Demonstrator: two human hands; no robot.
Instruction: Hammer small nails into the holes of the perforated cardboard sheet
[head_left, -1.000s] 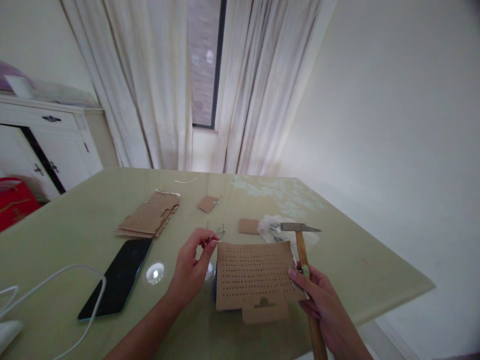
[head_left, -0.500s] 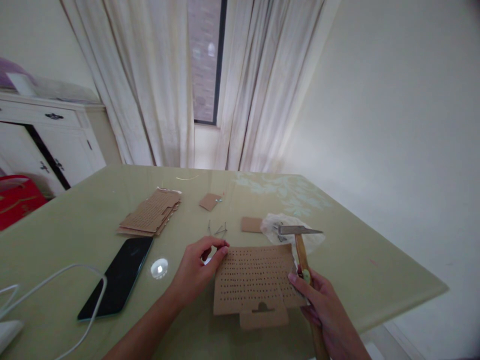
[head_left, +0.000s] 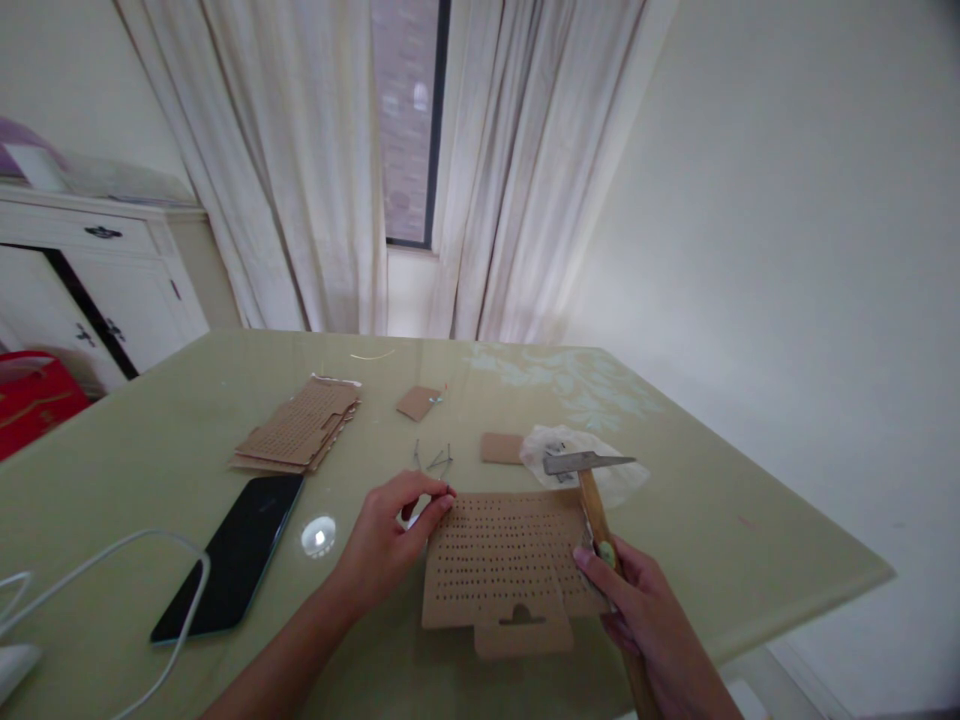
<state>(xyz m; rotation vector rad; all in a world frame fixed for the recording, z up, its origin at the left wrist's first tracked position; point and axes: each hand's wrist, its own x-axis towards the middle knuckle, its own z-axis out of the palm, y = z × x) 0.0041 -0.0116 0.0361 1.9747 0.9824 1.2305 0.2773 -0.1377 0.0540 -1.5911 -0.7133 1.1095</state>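
A white cable (head_left: 112, 560) loops over the near left corner of the green surface (head_left: 720, 530), and its curve touches the lower end of a dark phone (head_left: 232, 555) lying face up. Beyond the phone sits a stack of punched cards (head_left: 300, 432). A small round glint (head_left: 319, 536) shows on the surface between the phone and the left hand (head_left: 386, 545).

The left hand rests at the left edge of the card (head_left: 506, 565), fingers curled with thumb and forefinger pressed together at the card's upper left corner; whether they pinch anything small, I cannot tell. A few thin nails (head_left: 435, 460) lie just beyond that hand, and a small card scrap (head_left: 418, 402) sits farther back.

The card, brown and full of hole rows, lies flat near the front edge, between the two hands. Another scrap (head_left: 501, 448) lies behind it.

The right hand (head_left: 645, 625) is wrapped around the wooden handle of a hammer (head_left: 592, 500), its fingertips touching the card's right edge. The steel head hovers over a clear bag (head_left: 592, 470) on the surface.
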